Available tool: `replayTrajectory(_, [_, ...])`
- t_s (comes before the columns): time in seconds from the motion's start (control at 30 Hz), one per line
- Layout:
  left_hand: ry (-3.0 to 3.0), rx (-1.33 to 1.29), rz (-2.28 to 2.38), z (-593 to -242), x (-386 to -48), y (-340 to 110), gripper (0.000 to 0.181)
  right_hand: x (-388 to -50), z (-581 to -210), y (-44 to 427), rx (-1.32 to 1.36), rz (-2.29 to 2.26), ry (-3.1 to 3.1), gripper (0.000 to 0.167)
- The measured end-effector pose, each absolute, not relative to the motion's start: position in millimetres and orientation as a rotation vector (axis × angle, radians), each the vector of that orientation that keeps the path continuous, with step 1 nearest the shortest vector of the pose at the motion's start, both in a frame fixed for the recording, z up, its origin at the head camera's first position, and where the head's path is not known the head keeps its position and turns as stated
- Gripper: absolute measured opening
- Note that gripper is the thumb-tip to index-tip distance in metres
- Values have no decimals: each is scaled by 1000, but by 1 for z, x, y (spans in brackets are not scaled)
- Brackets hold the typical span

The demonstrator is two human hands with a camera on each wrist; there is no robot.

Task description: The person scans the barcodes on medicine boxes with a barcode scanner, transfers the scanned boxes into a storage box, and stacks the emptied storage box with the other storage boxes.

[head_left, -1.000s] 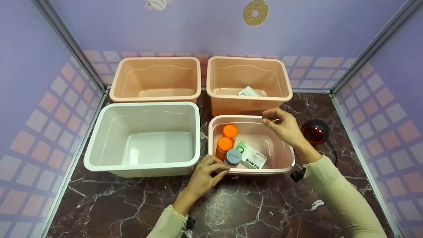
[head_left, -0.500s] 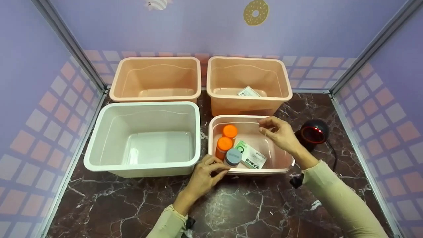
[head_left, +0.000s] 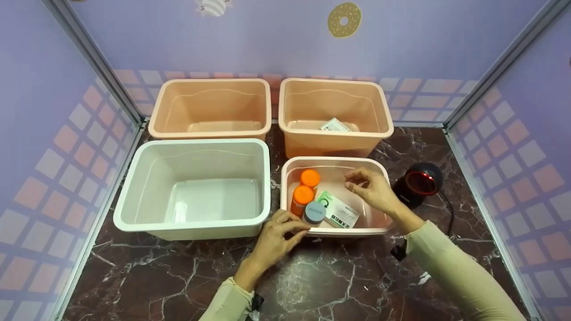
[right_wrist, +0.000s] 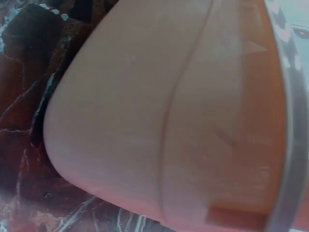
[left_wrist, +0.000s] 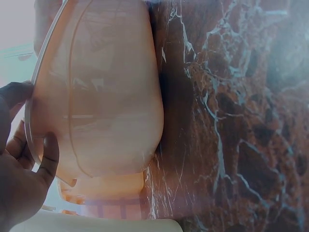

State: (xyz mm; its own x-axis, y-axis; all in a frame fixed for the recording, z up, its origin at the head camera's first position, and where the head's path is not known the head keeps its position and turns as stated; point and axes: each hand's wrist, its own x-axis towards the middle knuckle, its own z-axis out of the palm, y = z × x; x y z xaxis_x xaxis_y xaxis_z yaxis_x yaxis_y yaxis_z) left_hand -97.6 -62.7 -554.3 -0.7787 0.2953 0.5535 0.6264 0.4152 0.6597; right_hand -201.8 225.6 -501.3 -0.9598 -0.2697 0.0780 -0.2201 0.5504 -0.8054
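Observation:
At the front left corner of the low pink bin [head_left: 337, 231], the left hand [head_left: 273, 236] grips the rim. The left wrist view has this hand [left_wrist: 24, 164] with fingers and thumb on both sides of the rim. The right hand [head_left: 372, 189] hovers over the bin's right part, fingers loosely bent and holding nothing; it is out of sight in the right wrist view, which is filled by the bin's outer wall [right_wrist: 120, 111]. Inside stand two orange-capped bottles [head_left: 310, 178] [head_left: 303, 195] and a grey-capped one [head_left: 315, 212], beside a green and white box [head_left: 341, 211] lying flat.
A white bin [head_left: 192, 225] stands left of the pink one. Behind are two orange bins [head_left: 209, 133] [head_left: 337, 133], the right one with a small white box [head_left: 334, 125] inside. Near the right forearm stands a black scanner [head_left: 419, 183] with a red light and cable.
The right hand has moved down and slightly left in the head view, from the bin's back rim to over its inside. The left hand has stayed at the rim.

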Motion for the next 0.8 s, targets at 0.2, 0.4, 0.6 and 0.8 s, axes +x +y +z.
replayTrajectory(0.2, [-2332,-787,-1307,-555,-98,-63,12,-200,-507,223,-395,-1354,2712,27])
replayTrajectory(0.4, [-2331,-785,-1310,-554,-98,-63,13,-201,-511,221,-371,-1310,2714,25])
replayTrajectory(0.6, [-2328,-790,-1311,-555,-98,-62,12,-202,-516,219,-391,-1312,2663,25])
replayTrajectory(0.8, [-2327,-791,-1309,-556,-98,-62,13,-202,-522,219,-334,-1278,2631,28])
